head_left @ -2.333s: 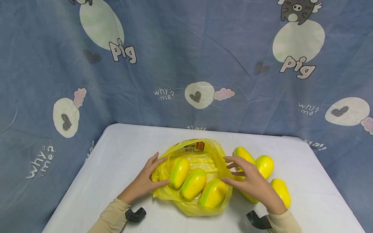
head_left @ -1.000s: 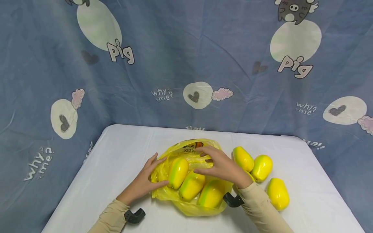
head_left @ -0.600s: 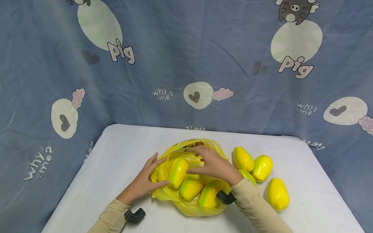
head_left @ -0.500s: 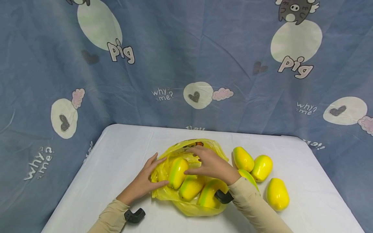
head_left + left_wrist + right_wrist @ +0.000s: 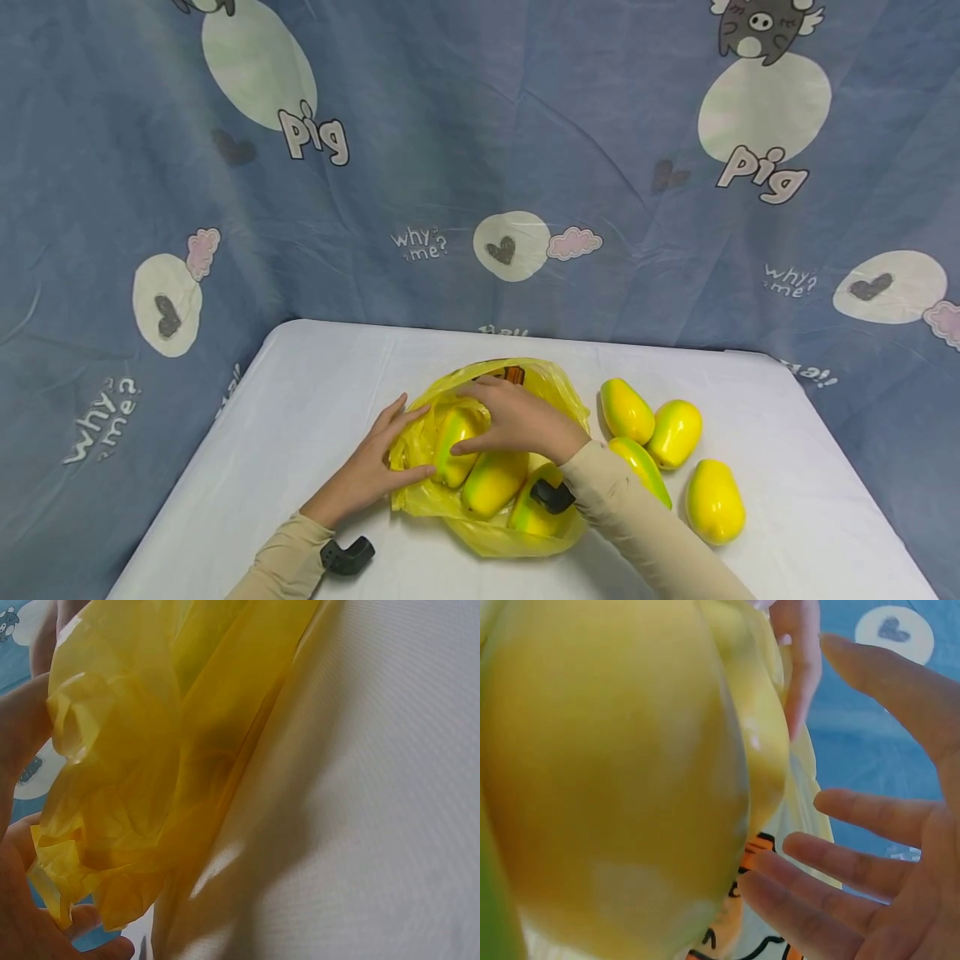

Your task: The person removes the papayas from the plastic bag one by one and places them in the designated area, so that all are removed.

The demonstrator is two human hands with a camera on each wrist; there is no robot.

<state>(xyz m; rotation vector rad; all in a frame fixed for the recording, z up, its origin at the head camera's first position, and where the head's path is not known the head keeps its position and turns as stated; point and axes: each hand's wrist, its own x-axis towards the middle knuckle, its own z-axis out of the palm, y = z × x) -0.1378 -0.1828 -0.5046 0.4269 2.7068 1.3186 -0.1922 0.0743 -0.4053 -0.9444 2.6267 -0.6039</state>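
Bag (image 5: 558, 379), yellow, mouth up on the bench (image 5: 817, 492). From my remote post, left hand (image 5: 372, 462) lies spread against its left side, thumb and fingers apart. Just right of that thumb, inside, sits the leftmost fruit (image 5: 450, 429), long axis near to far, far end leaning right. Right hand (image 5: 525, 421) looks nearer, over it from the right, fingers apart, gripping nothing; thumb contact I cannot tell. Farther right, two more fruits (image 5: 491, 487) inside, then four loose ones (image 5: 675, 433) on the bench.
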